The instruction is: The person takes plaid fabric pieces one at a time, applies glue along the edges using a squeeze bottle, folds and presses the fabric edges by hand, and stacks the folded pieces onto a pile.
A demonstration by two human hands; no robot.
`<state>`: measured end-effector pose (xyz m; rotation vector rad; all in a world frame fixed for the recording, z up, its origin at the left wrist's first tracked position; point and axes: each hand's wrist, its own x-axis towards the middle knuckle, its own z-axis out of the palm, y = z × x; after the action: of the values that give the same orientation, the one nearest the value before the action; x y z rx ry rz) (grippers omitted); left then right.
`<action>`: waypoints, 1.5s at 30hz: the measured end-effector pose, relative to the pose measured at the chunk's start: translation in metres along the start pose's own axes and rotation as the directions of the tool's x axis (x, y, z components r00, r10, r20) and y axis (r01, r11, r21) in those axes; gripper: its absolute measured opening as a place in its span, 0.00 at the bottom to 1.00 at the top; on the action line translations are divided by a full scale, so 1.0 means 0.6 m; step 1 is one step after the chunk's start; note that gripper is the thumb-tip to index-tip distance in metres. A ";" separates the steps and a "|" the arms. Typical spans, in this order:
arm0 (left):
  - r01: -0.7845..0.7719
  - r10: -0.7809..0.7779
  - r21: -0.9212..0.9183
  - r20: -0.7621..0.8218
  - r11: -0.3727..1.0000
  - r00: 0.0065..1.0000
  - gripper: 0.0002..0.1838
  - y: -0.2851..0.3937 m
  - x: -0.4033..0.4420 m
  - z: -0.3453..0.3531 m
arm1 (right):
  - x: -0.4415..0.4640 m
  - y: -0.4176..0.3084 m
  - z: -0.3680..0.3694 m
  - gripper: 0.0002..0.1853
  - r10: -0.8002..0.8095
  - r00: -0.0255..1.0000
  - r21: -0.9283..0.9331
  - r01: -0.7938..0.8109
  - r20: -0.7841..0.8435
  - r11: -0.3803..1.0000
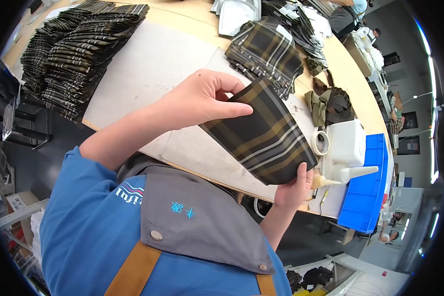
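Observation:
A folded plaid fabric piece [264, 133], dark with olive and white stripes, is held up in front of me between both hands. My left hand [207, 98] pinches its upper left edge, thumb on the face toward me. At the lower right corner, my right hand [294, 188] grips the same piece with the thumb on top; its other fingers are mostly hidden behind the fabric. Just beyond the held piece lies a stack of similar plaid pieces [271, 47]. A roll of tape [320, 142] sits close to the right edge of the fabric.
Tall piles of folded plaid fabric [79, 54] stand on the table [148, 64] at left. On the right are a white container [346, 143], a blue bin [362, 185], a nozzle bottle [323, 181] and green-brown cloth strips [318, 106]. Other people work farther back.

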<state>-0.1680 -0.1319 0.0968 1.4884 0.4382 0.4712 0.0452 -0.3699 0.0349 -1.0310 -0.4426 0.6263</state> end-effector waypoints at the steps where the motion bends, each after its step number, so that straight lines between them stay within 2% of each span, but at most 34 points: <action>1: -0.004 0.004 -0.004 0.001 1.000 1.000 0.07 0.007 0.000 0.001 | -0.005 -0.001 0.005 0.13 0.019 1.000 0.018 -0.019 -0.001 1.000; 3: -0.106 0.107 0.089 -0.005 0.990 0.994 0.06 0.019 -0.001 0.003 | -0.009 0.002 0.003 0.13 0.019 1.000 0.022 -0.019 0.002 1.000; 9: -0.114 0.125 0.196 -0.046 0.974 0.991 0.06 0.022 0.001 0.002 | -0.012 0.016 -0.017 0.13 0.039 0.999 0.010 -0.039 0.015 0.999; 11: -0.149 0.160 0.182 -0.046 0.972 0.986 0.07 0.014 0.014 -0.004 | -0.015 0.022 -0.023 0.13 0.036 0.999 -0.009 -0.036 0.033 0.999; 13: -0.176 0.182 0.216 -0.008 0.960 0.983 0.08 0.024 0.032 -0.013 | -0.026 0.035 -0.023 0.12 0.043 0.993 -0.007 -0.043 0.105 0.999; 14: -0.234 0.231 0.312 0.048 0.921 0.972 0.08 0.031 0.045 -0.022 | -0.033 0.045 -0.022 0.12 0.057 0.995 0.006 -0.058 0.084 0.998; 16: -0.257 0.214 0.446 0.145 0.857 0.966 0.09 0.065 0.065 -0.032 | -0.049 0.046 -0.007 0.10 0.170 0.980 -0.013 -0.169 0.100 0.985; 18: -0.293 0.231 0.447 0.188 0.845 0.955 0.09 0.073 0.088 -0.033 | -0.060 0.052 -0.001 0.11 0.188 0.972 -0.092 -0.176 0.144 0.980; 21: -0.313 0.234 0.410 0.233 0.857 0.944 0.08 0.078 0.110 -0.028 | -0.063 0.061 0.003 0.09 0.182 0.972 -0.100 -0.169 0.146 0.981; 24: -0.431 0.347 0.437 0.262 0.789 0.900 0.08 0.079 0.117 -0.025 | -0.061 0.062 0.001 0.07 0.170 0.976 -0.112 -0.156 0.136 0.981; 34: -0.383 0.306 0.475 0.234 0.792 0.923 0.09 0.072 0.114 -0.025 | -0.057 0.060 0.007 0.09 0.178 0.976 -0.151 -0.159 0.122 0.976; 36: -0.506 0.457 0.466 0.222 0.726 0.861 0.13 0.049 0.118 -0.034 | -0.055 0.052 0.010 0.10 0.166 0.985 -0.154 -0.156 0.054 0.976; 38: -0.453 0.396 0.542 0.226 0.708 0.890 0.16 0.046 0.107 -0.042 | -0.049 0.049 -0.010 0.11 0.115 0.992 -0.233 -0.124 -0.055 0.964; 39: -0.433 0.380 0.497 0.209 0.752 0.901 0.16 0.034 0.101 -0.045 | -0.037 0.050 -0.025 0.08 0.118 0.987 -0.229 -0.140 -0.108 0.963; 40: -0.415 0.370 0.447 0.188 0.793 0.910 0.17 0.018 0.093 -0.049 | -0.029 0.041 -0.033 0.07 0.090 0.996 -0.242 -0.094 -0.026 0.966; 41: -0.361 0.325 0.443 0.156 0.821 0.933 0.16 0.003 0.082 -0.054 | -0.023 0.048 -0.009 0.05 0.036 0.981 -0.241 -0.082 -0.190 0.967; 42: -0.317 0.288 0.419 0.133 0.851 0.948 0.15 -0.014 0.070 -0.059 | -0.018 0.037 0.012 0.02 0.047 0.990 -0.232 -0.077 -0.135 0.970; 44: -0.207 0.193 0.368 0.076 0.907 0.978 0.15 -0.037 0.042 -0.071 | 0.005 0.031 0.017 0.06 0.115 0.993 -0.288 -0.104 0.022 0.952; 45: -0.100 0.096 0.363 0.028 0.926 0.995 0.14 -0.039 0.030 -0.076 | 0.025 0.039 0.005 0.06 0.125 0.991 -0.279 -0.110 0.038 0.954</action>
<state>-0.1776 -0.0848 0.0719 1.8783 0.4623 0.4790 0.0481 -0.3495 0.0163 -1.3163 -0.5308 0.7143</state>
